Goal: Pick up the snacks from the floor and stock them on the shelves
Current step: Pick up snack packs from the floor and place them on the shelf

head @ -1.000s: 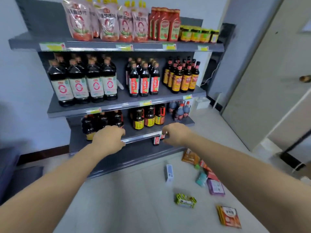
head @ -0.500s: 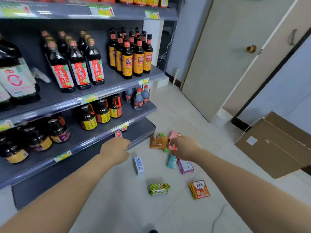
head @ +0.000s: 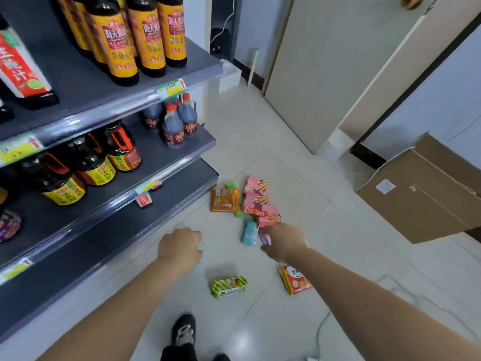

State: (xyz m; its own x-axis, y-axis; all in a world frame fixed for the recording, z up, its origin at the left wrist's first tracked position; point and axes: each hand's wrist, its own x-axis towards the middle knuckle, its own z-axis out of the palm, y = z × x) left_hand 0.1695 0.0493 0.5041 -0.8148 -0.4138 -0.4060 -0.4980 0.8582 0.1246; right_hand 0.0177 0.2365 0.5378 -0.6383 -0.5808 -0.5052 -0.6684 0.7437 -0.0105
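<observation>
Several snacks (head: 253,204) lie scattered on the floor (head: 299,165), just off the end of the bottom shelf (head: 156,212). I see the right hand (head: 283,242) down among them, fingers above and thumb below, curled onto the near end of a purple pack (head: 266,239). Most of that pack is hidden under the hand, so I cannot tell which way it runs.

Just left of it, touching or nearly so, a teal pack (head: 249,233) lies flat with its long axis pointing away from me. Beyond it, three pink boxes (head: 256,187) overlap in a loose row, their long axes slanted across the view. An orange pack (head: 225,200) lies beside them, face up.

Nearer to me and well apart from that pile, a green pack (head: 229,286) lies with its long axis across the view – right end a little farther off. A red pack (head: 295,280) sits under my right forearm, long axis running near to far, with the far end leaning left.

The left hand (head: 179,248) hangs low by the shelf front, back toward me, knuckles bent – I cannot tell whether it holds anything.

Dark bottles (head: 122,149) fill the shelves above. A cardboard box (head: 429,188) stands to the right.
</observation>
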